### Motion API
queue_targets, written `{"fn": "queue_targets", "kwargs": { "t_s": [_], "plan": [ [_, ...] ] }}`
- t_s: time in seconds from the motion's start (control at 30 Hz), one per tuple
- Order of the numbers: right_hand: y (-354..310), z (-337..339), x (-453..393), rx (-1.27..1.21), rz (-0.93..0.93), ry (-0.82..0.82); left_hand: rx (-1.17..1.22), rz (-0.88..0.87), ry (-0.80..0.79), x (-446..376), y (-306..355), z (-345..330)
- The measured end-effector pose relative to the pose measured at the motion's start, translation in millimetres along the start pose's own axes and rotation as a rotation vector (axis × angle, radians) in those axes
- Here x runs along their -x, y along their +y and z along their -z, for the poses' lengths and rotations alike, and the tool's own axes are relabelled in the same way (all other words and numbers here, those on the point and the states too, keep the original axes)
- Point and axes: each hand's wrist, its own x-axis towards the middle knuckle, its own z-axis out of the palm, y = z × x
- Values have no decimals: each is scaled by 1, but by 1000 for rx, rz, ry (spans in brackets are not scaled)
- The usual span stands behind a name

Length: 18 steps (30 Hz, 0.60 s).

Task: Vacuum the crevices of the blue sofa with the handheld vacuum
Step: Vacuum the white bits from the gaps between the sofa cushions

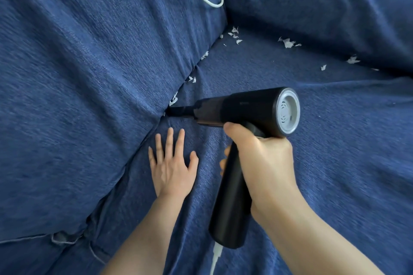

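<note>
My right hand (266,161) grips the handle of the black handheld vacuum (241,109). Its narrow nozzle (178,111) is pushed into the crevice (196,67) between the blue sofa's back cushion (89,73) and the seat (312,140). My left hand (171,163) lies flat on the seat with fingers spread, just below the nozzle. Several white paper scraps (288,43) lie along the crevice and in the far corner; one scrap (173,99) sits right above the nozzle tip.
A white cable (207,0) loops over the back cushion at the top. Another white cable (215,257) leaves the bottom of the vacuum handle. A second blue cushion (324,6) fills the upper right.
</note>
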Motion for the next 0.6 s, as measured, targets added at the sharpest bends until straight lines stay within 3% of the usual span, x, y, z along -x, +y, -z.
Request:
{"fn": "queue_targets", "kwargs": {
  "t_s": [0.3, 0.6],
  "plan": [
    [-6, -20, -5, 15, -23, -20, -76, -100, -68, 24, 8, 5],
    [-3, 1, 5, 64, 59, -41, 19, -85, -44, 15, 18, 15]
  ]
}}
